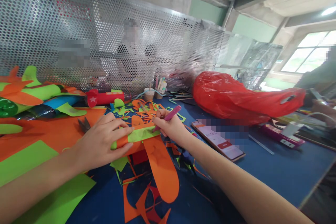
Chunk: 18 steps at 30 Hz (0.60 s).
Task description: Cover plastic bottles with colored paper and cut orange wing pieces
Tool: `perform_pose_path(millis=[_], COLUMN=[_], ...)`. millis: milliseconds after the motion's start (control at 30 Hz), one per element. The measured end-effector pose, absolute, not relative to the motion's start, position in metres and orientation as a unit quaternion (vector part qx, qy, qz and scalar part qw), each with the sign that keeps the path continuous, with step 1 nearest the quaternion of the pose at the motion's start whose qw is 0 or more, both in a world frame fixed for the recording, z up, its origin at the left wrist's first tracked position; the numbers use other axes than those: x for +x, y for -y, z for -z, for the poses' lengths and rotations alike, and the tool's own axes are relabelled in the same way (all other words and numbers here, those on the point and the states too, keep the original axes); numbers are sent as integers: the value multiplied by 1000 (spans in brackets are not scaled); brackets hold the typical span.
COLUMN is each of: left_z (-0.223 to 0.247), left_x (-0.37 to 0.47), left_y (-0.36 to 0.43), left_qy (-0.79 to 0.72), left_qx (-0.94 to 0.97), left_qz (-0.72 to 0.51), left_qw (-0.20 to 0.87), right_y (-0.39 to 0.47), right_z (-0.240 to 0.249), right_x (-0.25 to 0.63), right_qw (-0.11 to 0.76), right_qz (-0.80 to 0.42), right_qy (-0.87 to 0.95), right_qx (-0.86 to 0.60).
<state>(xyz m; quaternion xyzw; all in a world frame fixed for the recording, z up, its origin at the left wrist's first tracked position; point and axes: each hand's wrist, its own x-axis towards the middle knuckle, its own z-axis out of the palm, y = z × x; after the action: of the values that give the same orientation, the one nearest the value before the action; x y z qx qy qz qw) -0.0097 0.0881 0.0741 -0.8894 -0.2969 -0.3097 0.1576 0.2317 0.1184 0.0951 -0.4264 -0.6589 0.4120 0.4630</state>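
Observation:
An orange paper model plane, with a rounded wing pointing toward me, lies across the middle of the blue table. Along its body runs a light green paper strip. My left hand grips the left end of the body, fingers on top and thumb along the near side. A pink marker pen is pinched in my right hand, its tip down at the right end of the green strip. Scissors lie partly hidden behind my left hand.
Orange and green paper scraps litter the table. Bottle-bodied paper planes stand at left, green sheets below. To the right are a phone, a red plastic bag and a person's sleeve. Perforated metal screen behind.

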Motion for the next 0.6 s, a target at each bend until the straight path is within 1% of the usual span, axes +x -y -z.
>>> perform_pose_path(millis=[200, 367, 600], left_z=[-74, -75, -76], left_x=[-9, -9, -10], left_y=[-88, -88, -88], left_qy=[295, 289, 291], left_qx=[-891, -896, -896], left_qz=[302, 290, 292], left_qw=[169, 175, 166], right_y=[-117, -116, -118], right_z=[-97, -97, -96], right_x=[231, 231, 232], right_qw=[465, 446, 460], right_qz=[-404, -416, -402], right_qy=[661, 667, 662], right_qx=[-428, -428, -435])
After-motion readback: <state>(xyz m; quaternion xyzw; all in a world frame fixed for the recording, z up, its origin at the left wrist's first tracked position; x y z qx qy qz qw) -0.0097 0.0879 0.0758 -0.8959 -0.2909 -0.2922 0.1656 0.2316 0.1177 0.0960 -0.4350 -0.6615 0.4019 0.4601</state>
